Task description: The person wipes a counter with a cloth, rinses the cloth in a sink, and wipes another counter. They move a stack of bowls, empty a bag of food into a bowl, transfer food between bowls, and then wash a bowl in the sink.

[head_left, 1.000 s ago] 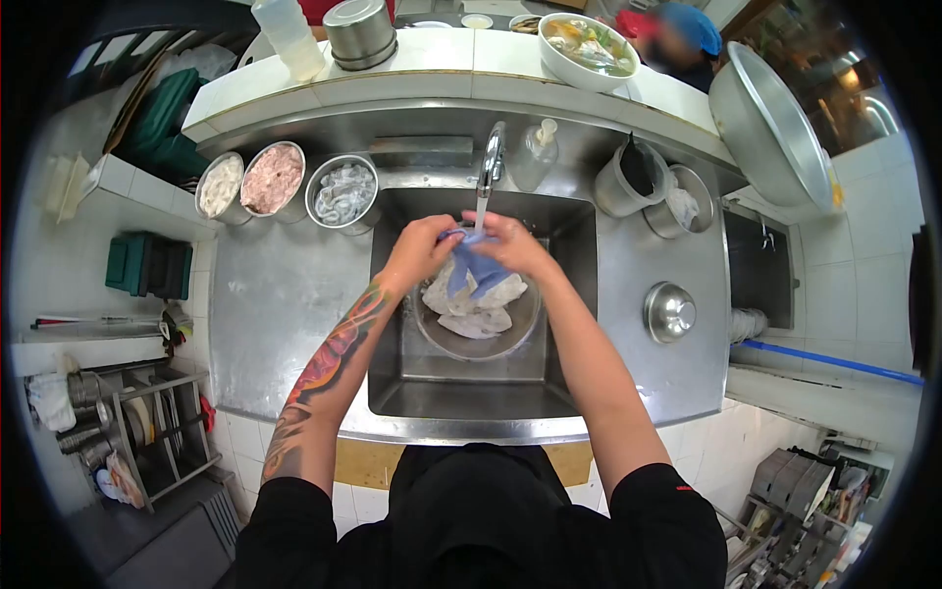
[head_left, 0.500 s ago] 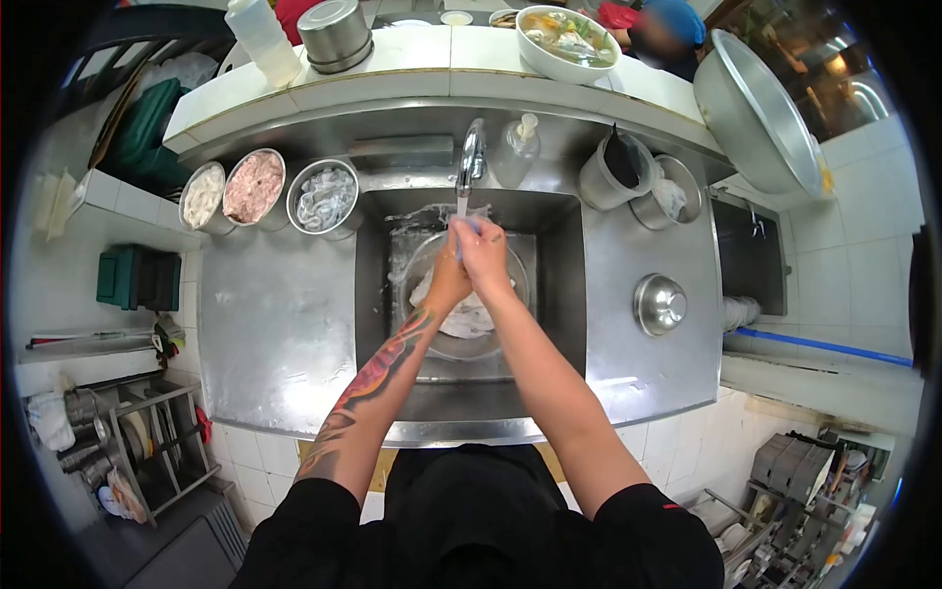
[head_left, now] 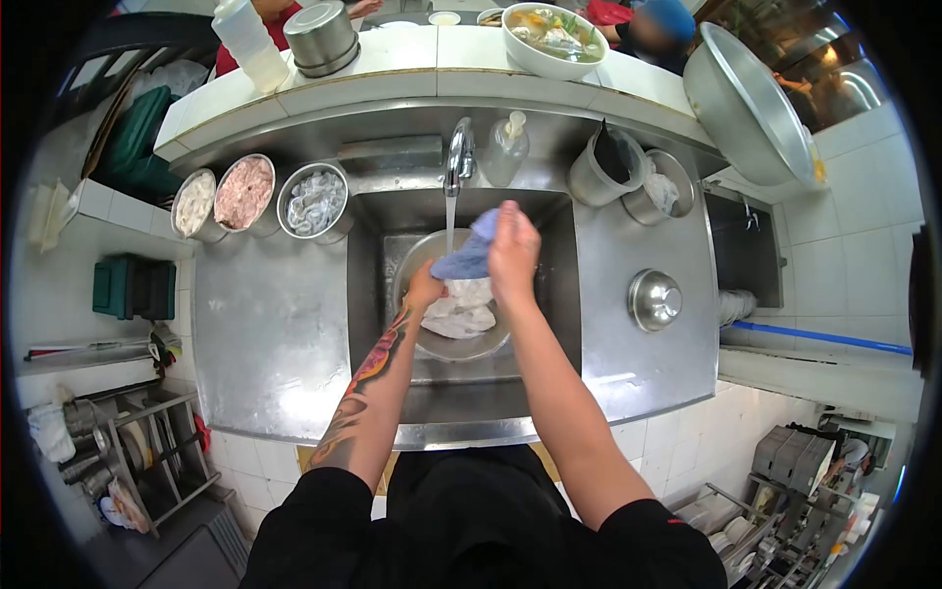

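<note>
A blue cloth (head_left: 467,257) is stretched between my two hands above the sink (head_left: 546,324). My left hand (head_left: 426,287) is closed on its lower left end, and my right hand (head_left: 514,253), slightly blurred, grips its upper right end. Water runs from the faucet (head_left: 459,157) just behind the cloth. Under my hands, a round metal bowl (head_left: 429,346) stands in the sink with whitish, wet material (head_left: 461,316) inside. The cloth and my hands hide part of the bowl.
Metal containers of pale paste (head_left: 195,202), pink paste (head_left: 245,192) and greyish, shiny strips (head_left: 316,201) stand left of the sink. On the right are a plastic bucket (head_left: 601,177) and an upturned metal bowl (head_left: 655,300). A soap bottle (head_left: 506,149) stands behind. People are beyond the ledge.
My hands were together under the faucet around the bunched cloth. They have moved apart and toward me, the right hand to the right, and the cloth is now spread between them.
</note>
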`<state>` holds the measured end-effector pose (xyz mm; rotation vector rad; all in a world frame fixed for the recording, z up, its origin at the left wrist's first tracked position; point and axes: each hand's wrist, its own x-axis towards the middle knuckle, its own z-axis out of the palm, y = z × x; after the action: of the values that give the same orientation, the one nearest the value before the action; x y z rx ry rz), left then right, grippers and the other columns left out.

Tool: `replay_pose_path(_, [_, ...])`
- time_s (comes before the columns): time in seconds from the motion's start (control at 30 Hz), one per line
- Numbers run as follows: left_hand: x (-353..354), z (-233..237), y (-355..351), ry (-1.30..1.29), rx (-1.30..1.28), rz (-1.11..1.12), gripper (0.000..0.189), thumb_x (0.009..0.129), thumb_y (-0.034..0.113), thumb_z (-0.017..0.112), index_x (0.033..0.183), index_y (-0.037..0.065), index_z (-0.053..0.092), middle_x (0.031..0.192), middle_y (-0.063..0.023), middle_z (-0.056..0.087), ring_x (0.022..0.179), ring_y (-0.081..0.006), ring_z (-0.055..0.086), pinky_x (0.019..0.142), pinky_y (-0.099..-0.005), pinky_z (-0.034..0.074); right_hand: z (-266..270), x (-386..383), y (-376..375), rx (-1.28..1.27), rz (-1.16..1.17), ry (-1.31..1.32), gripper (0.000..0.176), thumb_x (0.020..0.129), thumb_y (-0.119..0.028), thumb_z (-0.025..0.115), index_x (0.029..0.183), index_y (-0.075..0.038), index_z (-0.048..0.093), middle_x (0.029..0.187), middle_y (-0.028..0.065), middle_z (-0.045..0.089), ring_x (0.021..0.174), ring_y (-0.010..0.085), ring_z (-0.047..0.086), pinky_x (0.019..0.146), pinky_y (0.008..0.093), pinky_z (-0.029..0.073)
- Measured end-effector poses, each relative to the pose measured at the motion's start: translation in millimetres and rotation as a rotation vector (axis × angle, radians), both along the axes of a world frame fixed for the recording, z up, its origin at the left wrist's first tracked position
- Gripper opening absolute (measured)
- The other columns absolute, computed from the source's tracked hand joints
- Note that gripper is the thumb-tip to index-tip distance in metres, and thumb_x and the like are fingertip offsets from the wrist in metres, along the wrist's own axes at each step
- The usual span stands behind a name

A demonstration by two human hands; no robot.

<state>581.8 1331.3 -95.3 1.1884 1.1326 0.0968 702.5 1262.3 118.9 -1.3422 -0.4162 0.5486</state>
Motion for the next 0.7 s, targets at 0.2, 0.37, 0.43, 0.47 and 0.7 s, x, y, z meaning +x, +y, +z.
replay_pose_path(0.2, [7, 88, -30, -0.506, 0.128, -0.123, 0.109, 0.078, -0.001, 0.066, 0.154, 0.01, -0.012, 0.152, -0.0187, 0.029, 0.138, -0.031, 0.037, 0.104, -0.0372, 0.041, -146, -12, 44, -0.387, 0.322, -0.108, 0.023, 0.093, -0.026, 0.062, 0.091, -0.003, 0.065, 0.077, 0.0108, 0.066, 0.071, 0.0185, 0.062, 0.066, 0.0352, 0.048])
replay_pose_path(0.37, [16, 83, -14, -0.13, 1.061, -0.202, 0.104, 0.074, 0.008, 0.072, 0.154, 0.007, 0.006, 0.149, -0.022, 0.033, 0.135, -0.0394, 0.04, 0.1, -0.0393, 0.044, -104, -27, 33, -0.346, 0.023, -0.37, 0.022, 0.091, -0.024, 0.065, 0.092, -0.002, 0.065, 0.077, 0.0091, 0.066, 0.068, 0.0163, 0.06, 0.063, 0.0346, 0.047])
replay_pose_path(0.43, [19, 79, -11, -0.326, 1.064, -0.141, 0.099, 0.073, 0.012, 0.073, 0.152, 0.006, 0.014, 0.144, -0.025, 0.041, 0.129, -0.042, 0.047, 0.096, -0.0406, 0.047, -99, -24, 29, -0.354, -0.037, -0.407, 0.02, 0.091, -0.023, 0.065, 0.091, -0.002, 0.066, 0.077, 0.0072, 0.066, 0.068, 0.0146, 0.06, 0.062, 0.0337, 0.047])
replay_pose_path(0.47, [17, 77, -11, -0.301, 0.954, -0.213, 0.085, 0.074, 0.013, 0.073, 0.145, 0.004, 0.028, 0.129, -0.026, 0.051, 0.116, -0.0432, 0.053, 0.089, -0.0431, 0.049, -96, -20, 24, -0.317, 0.064, -0.244, 0.021, 0.092, -0.022, 0.065, 0.092, -0.002, 0.066, 0.078, 0.0063, 0.066, 0.069, 0.0135, 0.059, 0.063, 0.0328, 0.047])
replay_pose_path(0.7, [15, 48, 1, -0.203, 1.057, -0.316, 0.032, 0.074, 0.008, 0.066, 0.106, 0.003, 0.06, 0.089, -0.0224, 0.063, 0.086, -0.0459, 0.06, 0.073, -0.0507, 0.048, 11, 1, -10, -0.161, 0.204, -0.07, 0.017, 0.096, -0.016, 0.06, 0.095, -0.001, 0.068, 0.089, 0.0023, 0.064, 0.082, 0.0091, 0.055, 0.073, 0.0253, 0.045])
